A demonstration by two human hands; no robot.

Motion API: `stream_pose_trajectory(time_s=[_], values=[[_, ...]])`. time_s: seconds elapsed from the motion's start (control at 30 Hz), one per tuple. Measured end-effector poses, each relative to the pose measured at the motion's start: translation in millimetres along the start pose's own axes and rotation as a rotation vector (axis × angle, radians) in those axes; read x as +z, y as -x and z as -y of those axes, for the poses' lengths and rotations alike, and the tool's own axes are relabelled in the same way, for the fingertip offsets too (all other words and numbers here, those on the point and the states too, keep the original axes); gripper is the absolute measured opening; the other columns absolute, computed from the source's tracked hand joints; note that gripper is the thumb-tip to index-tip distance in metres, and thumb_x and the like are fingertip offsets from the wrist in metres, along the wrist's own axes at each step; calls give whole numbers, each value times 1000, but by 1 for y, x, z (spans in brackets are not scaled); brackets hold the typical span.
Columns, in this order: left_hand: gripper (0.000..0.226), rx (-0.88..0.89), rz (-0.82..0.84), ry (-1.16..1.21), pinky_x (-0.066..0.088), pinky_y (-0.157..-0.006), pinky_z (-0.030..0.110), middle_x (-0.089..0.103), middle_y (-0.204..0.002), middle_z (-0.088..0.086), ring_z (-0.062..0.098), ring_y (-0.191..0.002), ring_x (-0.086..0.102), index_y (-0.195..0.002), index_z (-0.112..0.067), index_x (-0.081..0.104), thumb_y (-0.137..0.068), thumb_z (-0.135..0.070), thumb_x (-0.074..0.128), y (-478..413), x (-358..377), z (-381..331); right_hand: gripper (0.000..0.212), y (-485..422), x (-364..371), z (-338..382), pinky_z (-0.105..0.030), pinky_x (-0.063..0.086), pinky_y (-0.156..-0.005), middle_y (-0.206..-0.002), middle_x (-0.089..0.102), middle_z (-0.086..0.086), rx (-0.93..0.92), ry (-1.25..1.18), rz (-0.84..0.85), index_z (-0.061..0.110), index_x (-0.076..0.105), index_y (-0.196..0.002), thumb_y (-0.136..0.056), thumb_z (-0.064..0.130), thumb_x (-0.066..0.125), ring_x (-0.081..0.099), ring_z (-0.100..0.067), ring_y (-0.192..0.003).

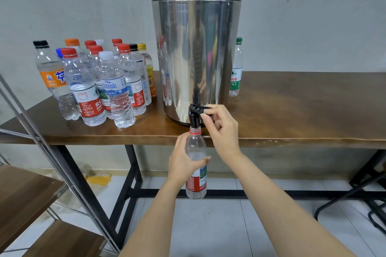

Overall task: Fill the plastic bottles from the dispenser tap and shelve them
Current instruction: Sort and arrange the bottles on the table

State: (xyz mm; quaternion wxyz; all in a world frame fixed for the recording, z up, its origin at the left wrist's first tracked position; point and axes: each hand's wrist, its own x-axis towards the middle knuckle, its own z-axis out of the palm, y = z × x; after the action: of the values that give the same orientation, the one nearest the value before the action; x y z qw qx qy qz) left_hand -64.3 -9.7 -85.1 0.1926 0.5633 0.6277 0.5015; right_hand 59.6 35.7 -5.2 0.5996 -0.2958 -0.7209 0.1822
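My left hand (183,162) grips a clear, uncapped bottle (196,183), red-labelled and mostly full of water, under the black tap (194,118) whose lever my right hand (221,127) pinches

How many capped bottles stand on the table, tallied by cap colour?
Red caps: 5
Black caps: 2
White caps: 2
Orange caps: 1
Blue caps: 1
Yellow caps: 1
Green caps: 1
Total: 13
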Motion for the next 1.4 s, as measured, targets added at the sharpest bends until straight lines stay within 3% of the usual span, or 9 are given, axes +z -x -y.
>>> stream_pose_trajectory(time_s=[0.47, 0.6, 0.8, 1.17, 1.4], values=[[84, -7, 6, 8, 46, -101, 35, 46, -131, -18, 9, -122, 48, -135, -36, 41, -67, -37, 91, 0, 0, -1, 18, 0, 0, 0, -26, 48, -58, -112, 64, 9, 13, -4, 3, 20, 63, -98, -93, 36, 58, 48, -11, -55], [83, -3, 8, 7, 47, -100, 34, 46, -130, -19, 9, -123, 48, -131, -41, 38, -66, -38, 91, -1, 0, -1, 17, 0, 0, 0, -27, 49, -58, -112, 64, 9, 18, -4, 7, 21, 63, -98, -93, 37, 58, 49, -11, -55], [85, -13, 13, 8, 48, -100, 36, 47, -130, -18, 10, -122, 49, -134, -37, 40, -66, -38, 91, 0, 0, 0, 21, 0, -1, 1, -19, 44, -58, -112, 64, 7, 12, -4, 12, 18, 63, -98, -93, 36, 57, 50, -8, -56], [84, -8, 1, -1, 48, -100, 36, 47, -128, -21, 10, -122, 50, -130, -43, 38, -65, -38, 91, -2, 1, 2, 10, 0, 0, -1, -27, 48, -56, -113, 64, 11, 7, -23, -7, 29, 60, -97, -92, 39, 58, 46, -10, -51], [84, -17, 4, -4, 47, -98, 33, 45, -128, -20, 8, -121, 49, -131, -42, 37, -66, -37, 91, -1, 2, 2, 15, 0, 0, -2, -31, 51, -56, -112, 64, 11, 8, -11, -5, 24, 62, -98, -93, 37, 58, 50, -12, -54]])
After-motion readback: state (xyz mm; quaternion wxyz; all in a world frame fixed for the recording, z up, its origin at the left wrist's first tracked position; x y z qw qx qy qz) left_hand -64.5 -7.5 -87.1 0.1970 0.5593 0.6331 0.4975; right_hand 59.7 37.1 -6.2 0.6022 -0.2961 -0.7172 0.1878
